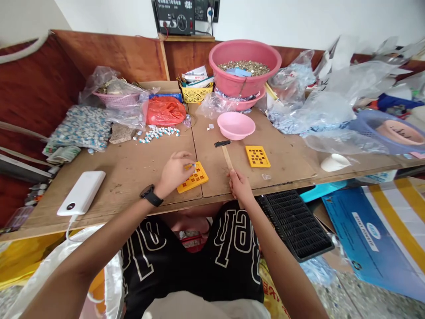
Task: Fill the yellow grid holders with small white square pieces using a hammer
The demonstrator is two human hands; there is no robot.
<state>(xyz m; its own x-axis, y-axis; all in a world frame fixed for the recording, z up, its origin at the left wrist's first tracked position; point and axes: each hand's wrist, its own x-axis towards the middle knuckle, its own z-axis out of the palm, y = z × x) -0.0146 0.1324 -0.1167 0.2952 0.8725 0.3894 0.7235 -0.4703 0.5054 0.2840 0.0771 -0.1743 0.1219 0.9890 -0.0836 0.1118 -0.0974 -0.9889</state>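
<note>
My left hand (175, 170), with a black watch (151, 195) on the wrist, hovers over the left side of a yellow grid tray (198, 179). Its fingers are pinched together at a small blue-and-white piece (194, 165) and hide part of the tray. My right hand (239, 188) is closed around the wooden handle of a small hammer (227, 156), whose narrow black head points away from me. To the right of the hammer lies a second yellow grid tray (257, 156). Loose blue-and-white pieces (159, 134) are scattered behind my left hand.
A pink bowl (236, 126) stands behind the hammer. Farther back, a large pink basin (245, 82) holds small metal pieces. A white power bank (82, 192) lies on the left, a white cup (334, 162) on the right. A black crate (294, 223) sits below the table edge.
</note>
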